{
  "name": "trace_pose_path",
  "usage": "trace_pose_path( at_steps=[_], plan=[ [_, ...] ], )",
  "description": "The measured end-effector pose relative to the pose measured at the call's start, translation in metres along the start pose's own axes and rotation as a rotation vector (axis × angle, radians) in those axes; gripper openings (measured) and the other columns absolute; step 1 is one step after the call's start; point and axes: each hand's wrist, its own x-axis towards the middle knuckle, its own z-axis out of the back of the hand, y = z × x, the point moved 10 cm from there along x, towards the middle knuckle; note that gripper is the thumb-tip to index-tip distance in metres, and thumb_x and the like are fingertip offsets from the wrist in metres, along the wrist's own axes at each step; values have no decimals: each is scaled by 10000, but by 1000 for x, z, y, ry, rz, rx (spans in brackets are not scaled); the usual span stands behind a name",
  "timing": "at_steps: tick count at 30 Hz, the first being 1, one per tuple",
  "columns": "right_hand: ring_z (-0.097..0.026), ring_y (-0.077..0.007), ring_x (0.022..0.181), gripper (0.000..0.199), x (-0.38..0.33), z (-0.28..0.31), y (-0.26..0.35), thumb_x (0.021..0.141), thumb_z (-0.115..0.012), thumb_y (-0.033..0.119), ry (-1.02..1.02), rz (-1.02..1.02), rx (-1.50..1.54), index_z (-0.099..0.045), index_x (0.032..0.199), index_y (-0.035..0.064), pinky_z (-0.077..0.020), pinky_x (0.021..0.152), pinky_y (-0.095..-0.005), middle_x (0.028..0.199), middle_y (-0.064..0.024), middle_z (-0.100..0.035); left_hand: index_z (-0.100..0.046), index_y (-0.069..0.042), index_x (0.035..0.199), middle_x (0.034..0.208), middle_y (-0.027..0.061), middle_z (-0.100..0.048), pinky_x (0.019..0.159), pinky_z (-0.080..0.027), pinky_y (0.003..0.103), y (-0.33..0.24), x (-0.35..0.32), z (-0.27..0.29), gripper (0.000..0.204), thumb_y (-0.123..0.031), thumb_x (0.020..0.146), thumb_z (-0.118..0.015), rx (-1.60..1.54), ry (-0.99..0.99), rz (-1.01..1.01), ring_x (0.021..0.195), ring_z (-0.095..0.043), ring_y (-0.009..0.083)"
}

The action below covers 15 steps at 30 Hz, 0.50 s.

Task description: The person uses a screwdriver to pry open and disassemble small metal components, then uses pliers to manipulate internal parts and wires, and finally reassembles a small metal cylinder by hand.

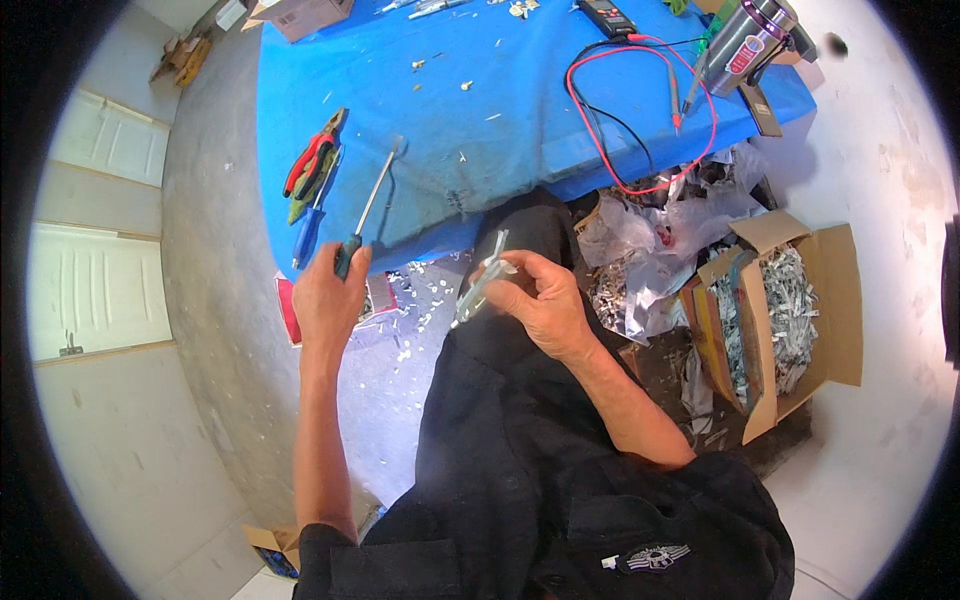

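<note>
Your R hand (540, 300) is pinching a small clear part (482, 280), upright; L hand (327, 300) is gripping the screwdriver (368, 208), shaft pointing up-right across the blue table (500, 150).

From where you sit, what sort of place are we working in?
Likely a small repair or salvage workbench: pliers and a multimeter lie on the blue-covered table, and a cardboard box of scrap parts stands beside it. The left hand grips a screwdriver.

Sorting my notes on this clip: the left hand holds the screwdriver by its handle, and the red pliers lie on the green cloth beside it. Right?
Not quite: the cloth is blue, not green, as the head view shows. The left hand does hold the screwdriver by its handle, with the red pliers beside it.
</note>
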Motion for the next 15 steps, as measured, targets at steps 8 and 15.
trace_pose_path(
  at_steps=[8,15],
  plan=[
    [-690,-119,943,260,-5,7,-6,972,-735,105,-47,49,125,-661,1203,13,-559,784,-251,1084,-90,-747,-676,-22,1188,1142,176,-701,842,-545,457,-41,15,17,421,-289,887,-799,306,-323,-360,954,-687,363],
    [-651,-77,817,254,-7,5,1,951,-765,116,-66,-45,34,-692,1173,16,-544,731,-242,1040,-39,-733,-693,4,1166,971,108,-749,746,-564,305,-111,-53,-14,344,-108,861,-809,-583,254,-212,840,-715,177]
  ],
)
